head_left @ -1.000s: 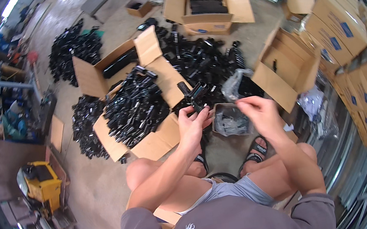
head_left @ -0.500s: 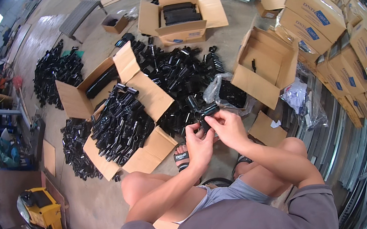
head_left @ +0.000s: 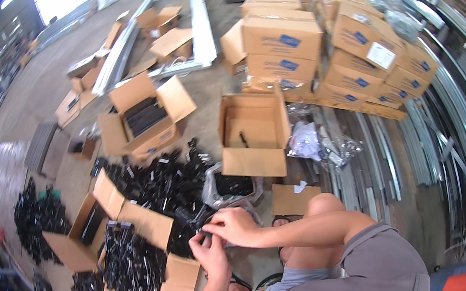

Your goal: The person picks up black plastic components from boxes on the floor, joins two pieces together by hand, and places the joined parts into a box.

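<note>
Close together in front of me, both of my hands are closed around a small black angled fitting [head_left: 196, 216] with glossy sides. My left hand [head_left: 209, 253] pinches its near end from below. From the right, my right hand [head_left: 234, 227] grips it with bent fingers. Its outline is blurred and partly lost against the dark pile [head_left: 158, 183] of similar black pieces behind it. To the left of my hands, an open carton [head_left: 181, 276] with spread flaps holds a heap of black pieces [head_left: 133, 263]. A clear plastic bag [head_left: 214, 187] lies just beyond my fingers.
An open carton [head_left: 254, 163] with one small black piece inside stands ahead. Another carton [head_left: 155, 141] holds black parts farther off. Stacked closed boxes [head_left: 283, 37] rise at the back right. Long metal profiles [head_left: 360, 157] cover the floor on the right. More black pieces [head_left: 41, 223] lie far left.
The view has swung to the right, so the cartons, piles and my hands appear farther left. Both hands keep hold of the black fitting, now a little turned.
</note>
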Motion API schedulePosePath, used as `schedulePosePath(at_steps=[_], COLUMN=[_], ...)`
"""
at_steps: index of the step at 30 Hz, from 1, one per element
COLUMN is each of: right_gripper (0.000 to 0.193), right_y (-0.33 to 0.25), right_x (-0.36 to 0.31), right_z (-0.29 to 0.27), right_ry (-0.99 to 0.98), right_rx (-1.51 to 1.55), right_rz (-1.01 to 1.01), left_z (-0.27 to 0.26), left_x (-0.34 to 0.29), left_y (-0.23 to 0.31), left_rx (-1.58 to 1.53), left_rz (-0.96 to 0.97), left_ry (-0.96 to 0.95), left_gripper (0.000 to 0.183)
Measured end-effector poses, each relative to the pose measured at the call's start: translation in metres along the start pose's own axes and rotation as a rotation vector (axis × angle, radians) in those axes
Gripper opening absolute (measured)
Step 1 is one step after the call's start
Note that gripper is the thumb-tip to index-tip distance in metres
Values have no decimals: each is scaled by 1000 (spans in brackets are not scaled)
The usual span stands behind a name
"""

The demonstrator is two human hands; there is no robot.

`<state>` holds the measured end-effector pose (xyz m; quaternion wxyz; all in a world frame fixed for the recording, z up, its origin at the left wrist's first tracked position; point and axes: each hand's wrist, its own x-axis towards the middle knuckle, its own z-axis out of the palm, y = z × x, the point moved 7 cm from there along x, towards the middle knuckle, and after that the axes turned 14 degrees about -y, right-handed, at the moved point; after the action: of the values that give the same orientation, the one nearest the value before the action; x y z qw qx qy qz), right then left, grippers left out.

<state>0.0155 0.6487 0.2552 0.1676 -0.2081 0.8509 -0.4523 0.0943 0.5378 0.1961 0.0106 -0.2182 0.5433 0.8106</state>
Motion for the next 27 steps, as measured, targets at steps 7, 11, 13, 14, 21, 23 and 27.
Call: schedulePosePath(at_steps=[7,11,13,14,21,23,27], right_gripper=[28,25,25,25,25,25,26], right_y=[-11,-17,-13,-16,0,-2,1], right_x=[-14,-9,-8,-9,-23,-26,-27], right_z=[-21,-23,-21,-20,-10,-4,7], right_ry=[88,134,71,109,-69,-135,-408], right_rx=[-102,-20,99,37,-61,-111,-245], right_rz=[-122,-156,-97,-138,-45,-58,63], left_z=[7,-27,-36,-42,2,11,0], left_x=[8,44,60,66,45,34,21], left_y=[8,29,57,62,-1,-15,-22], left_rx=[-155,-332,-338,-302,126,62,139], left_rz=[-87,16,80,70,-346,-377,-383], left_ry=[24,-20,-40,-10,-254,-366,-318], left_gripper=[42,38,39,45,41,30,29])
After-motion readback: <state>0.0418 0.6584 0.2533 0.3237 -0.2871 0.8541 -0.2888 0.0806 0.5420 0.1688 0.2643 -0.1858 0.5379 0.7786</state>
